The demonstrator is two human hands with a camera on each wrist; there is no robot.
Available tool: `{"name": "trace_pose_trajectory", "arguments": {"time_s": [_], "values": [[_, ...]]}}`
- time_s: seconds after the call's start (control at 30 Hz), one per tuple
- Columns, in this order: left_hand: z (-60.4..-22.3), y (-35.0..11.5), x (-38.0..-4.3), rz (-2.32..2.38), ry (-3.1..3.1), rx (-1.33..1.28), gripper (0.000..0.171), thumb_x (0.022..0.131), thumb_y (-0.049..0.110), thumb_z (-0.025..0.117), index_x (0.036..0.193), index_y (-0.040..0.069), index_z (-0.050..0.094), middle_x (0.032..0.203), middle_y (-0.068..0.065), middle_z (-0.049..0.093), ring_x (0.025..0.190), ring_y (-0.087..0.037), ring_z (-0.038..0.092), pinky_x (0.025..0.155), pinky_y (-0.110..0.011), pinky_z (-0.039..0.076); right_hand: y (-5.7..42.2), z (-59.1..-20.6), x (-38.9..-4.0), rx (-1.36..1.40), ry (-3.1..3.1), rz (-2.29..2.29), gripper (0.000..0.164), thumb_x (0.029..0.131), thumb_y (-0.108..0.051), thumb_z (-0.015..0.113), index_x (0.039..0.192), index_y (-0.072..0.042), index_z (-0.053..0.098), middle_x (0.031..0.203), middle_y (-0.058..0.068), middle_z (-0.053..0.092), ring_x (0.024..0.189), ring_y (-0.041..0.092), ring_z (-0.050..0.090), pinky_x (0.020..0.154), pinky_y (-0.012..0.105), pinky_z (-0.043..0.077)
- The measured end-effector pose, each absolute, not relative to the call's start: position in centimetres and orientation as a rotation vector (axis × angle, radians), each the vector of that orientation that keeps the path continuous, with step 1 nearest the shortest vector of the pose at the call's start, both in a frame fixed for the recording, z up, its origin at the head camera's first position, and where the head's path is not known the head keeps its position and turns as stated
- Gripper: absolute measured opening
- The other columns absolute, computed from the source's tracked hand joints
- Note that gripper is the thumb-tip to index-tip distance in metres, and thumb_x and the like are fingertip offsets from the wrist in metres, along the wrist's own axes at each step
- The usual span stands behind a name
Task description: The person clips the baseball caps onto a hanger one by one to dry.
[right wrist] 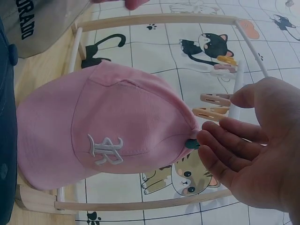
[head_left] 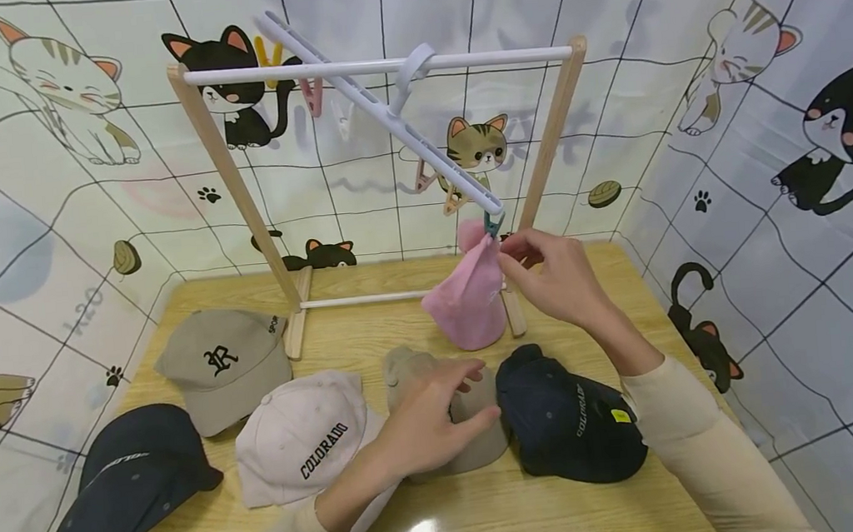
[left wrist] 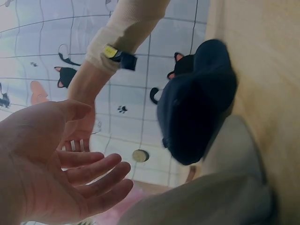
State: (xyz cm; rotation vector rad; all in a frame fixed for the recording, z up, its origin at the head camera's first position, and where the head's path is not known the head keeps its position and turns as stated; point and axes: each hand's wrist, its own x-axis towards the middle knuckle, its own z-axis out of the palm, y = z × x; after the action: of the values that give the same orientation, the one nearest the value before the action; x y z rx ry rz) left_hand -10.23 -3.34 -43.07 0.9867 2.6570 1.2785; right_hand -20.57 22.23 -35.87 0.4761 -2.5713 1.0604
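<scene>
A pink cap point(head_left: 467, 300) with a white letter emblem hangs from a green clothespin point(head_left: 494, 224) at the low end of a tilted pale-lavender hanger point(head_left: 376, 107). My right hand point(head_left: 557, 277) is at the cap's right side; in the right wrist view its loosely bent fingers point(right wrist: 229, 145) are beside the clothespin, pinching nothing. Lower down, my left hand point(head_left: 438, 415) hovers over an olive cap point(head_left: 474, 396), fingers spread and relaxed, holding nothing. The left wrist view shows that palm point(left wrist: 51, 173) bare.
A wooden rack point(head_left: 231, 173) with a white top rail point(head_left: 246, 75) carries the hanger; other clothespins point(head_left: 313, 97) hang along it. Around the table lie a beige cap point(head_left: 217, 370), a pale Colorado cap point(head_left: 304, 434), a navy cap point(head_left: 134, 473) and a dark Colorado cap point(head_left: 566, 414).
</scene>
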Motion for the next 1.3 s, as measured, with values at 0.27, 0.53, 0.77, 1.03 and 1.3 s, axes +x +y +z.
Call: {"name": "trace_pose_trajectory", "arguments": {"time_s": [0.27,0.53,0.77,1.03,1.3], "values": [[-45.6,-1.7,-9.3,1.312,2.558,0.88,0.07,0.104,0.042,0.079,0.16,0.008,0.057,0.148,-0.009,0.074,0.124,-0.031,0.079,0.105,-0.039,0.064,21.5,-35.5,-19.8,0.58,-2.558,1.065,0.023,0.109,-0.023,0.074,0.123,-0.006,0.08,0.111,0.01,0.085,0.101,0.03,0.081,0.089,0.047,0.061],[-47.6,-0.6,-9.3,1.34,2.496,0.746,0.083,0.103,0.051,0.075,0.168,0.006,0.05,0.164,-0.018,0.063,0.14,-0.035,0.071,0.118,-0.053,0.056,20.9,-35.3,-19.3,0.678,-2.52,1.051,0.022,0.107,-0.016,0.077,0.124,-0.003,0.079,0.112,0.011,0.084,0.1,0.028,0.08,0.092,0.05,0.065],[-48.5,0.4,-9.5,1.371,2.464,0.642,0.079,0.102,0.057,0.073,0.16,0.008,0.053,0.156,-0.021,0.068,0.138,-0.037,0.073,0.112,-0.053,0.06,20.3,-35.2,-19.3,0.704,-2.513,1.099,0.022,0.105,-0.015,0.078,0.124,-0.003,0.078,0.115,0.011,0.084,0.101,0.028,0.08,0.094,0.053,0.066],[-49.1,1.3,-9.6,1.444,2.337,0.485,0.056,0.103,0.058,0.07,0.139,0.015,0.061,0.143,-0.011,0.076,0.129,-0.029,0.079,0.102,-0.042,0.065,19.8,-34.7,-19.3,0.711,-2.517,1.1,0.023,0.106,-0.018,0.077,0.126,-0.006,0.079,0.118,0.009,0.084,0.103,0.024,0.079,0.091,0.035,0.062],[-50.0,1.8,-9.8,1.663,1.976,0.381,0.051,0.104,0.041,0.077,0.146,0.015,0.064,0.111,-0.013,0.085,0.084,-0.011,0.073,0.068,-0.024,0.055,19.4,-34.5,-19.7,0.735,-2.491,1.143,0.022,0.106,-0.015,0.079,0.125,-0.003,0.078,0.118,0.01,0.083,0.103,0.024,0.08,0.094,0.029,0.063]]}}
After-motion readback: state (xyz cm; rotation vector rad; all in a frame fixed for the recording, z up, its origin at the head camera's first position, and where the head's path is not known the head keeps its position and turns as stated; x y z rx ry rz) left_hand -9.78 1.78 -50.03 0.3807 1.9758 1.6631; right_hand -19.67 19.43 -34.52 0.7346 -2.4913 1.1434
